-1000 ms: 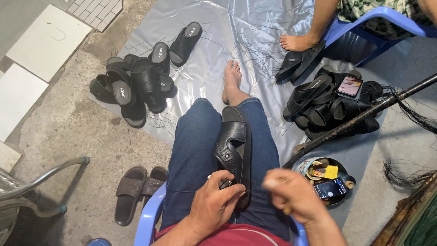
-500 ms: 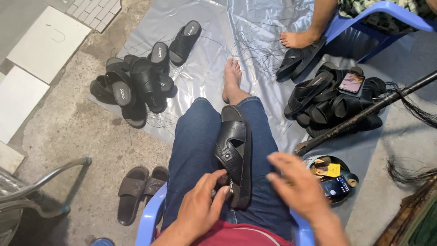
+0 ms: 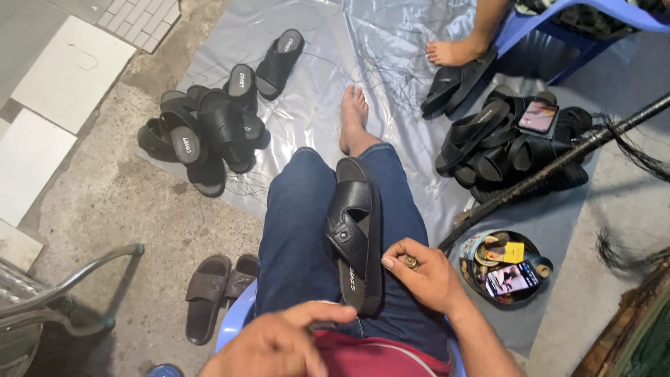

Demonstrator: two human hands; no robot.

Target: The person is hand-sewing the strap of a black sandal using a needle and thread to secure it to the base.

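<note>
Lap: sandal beside right fingers

A rough grey concrete floor carries a crinkled silvery plastic sheet at upper centre; a heap of black strapped sandals lies on its left edge.

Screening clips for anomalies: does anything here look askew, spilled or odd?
Mildly odd: a phone with a lit screen rests atop the heap of black strap sandals on the silver plastic sheet; loose dark threads lie scattered across that sheet.
</note>
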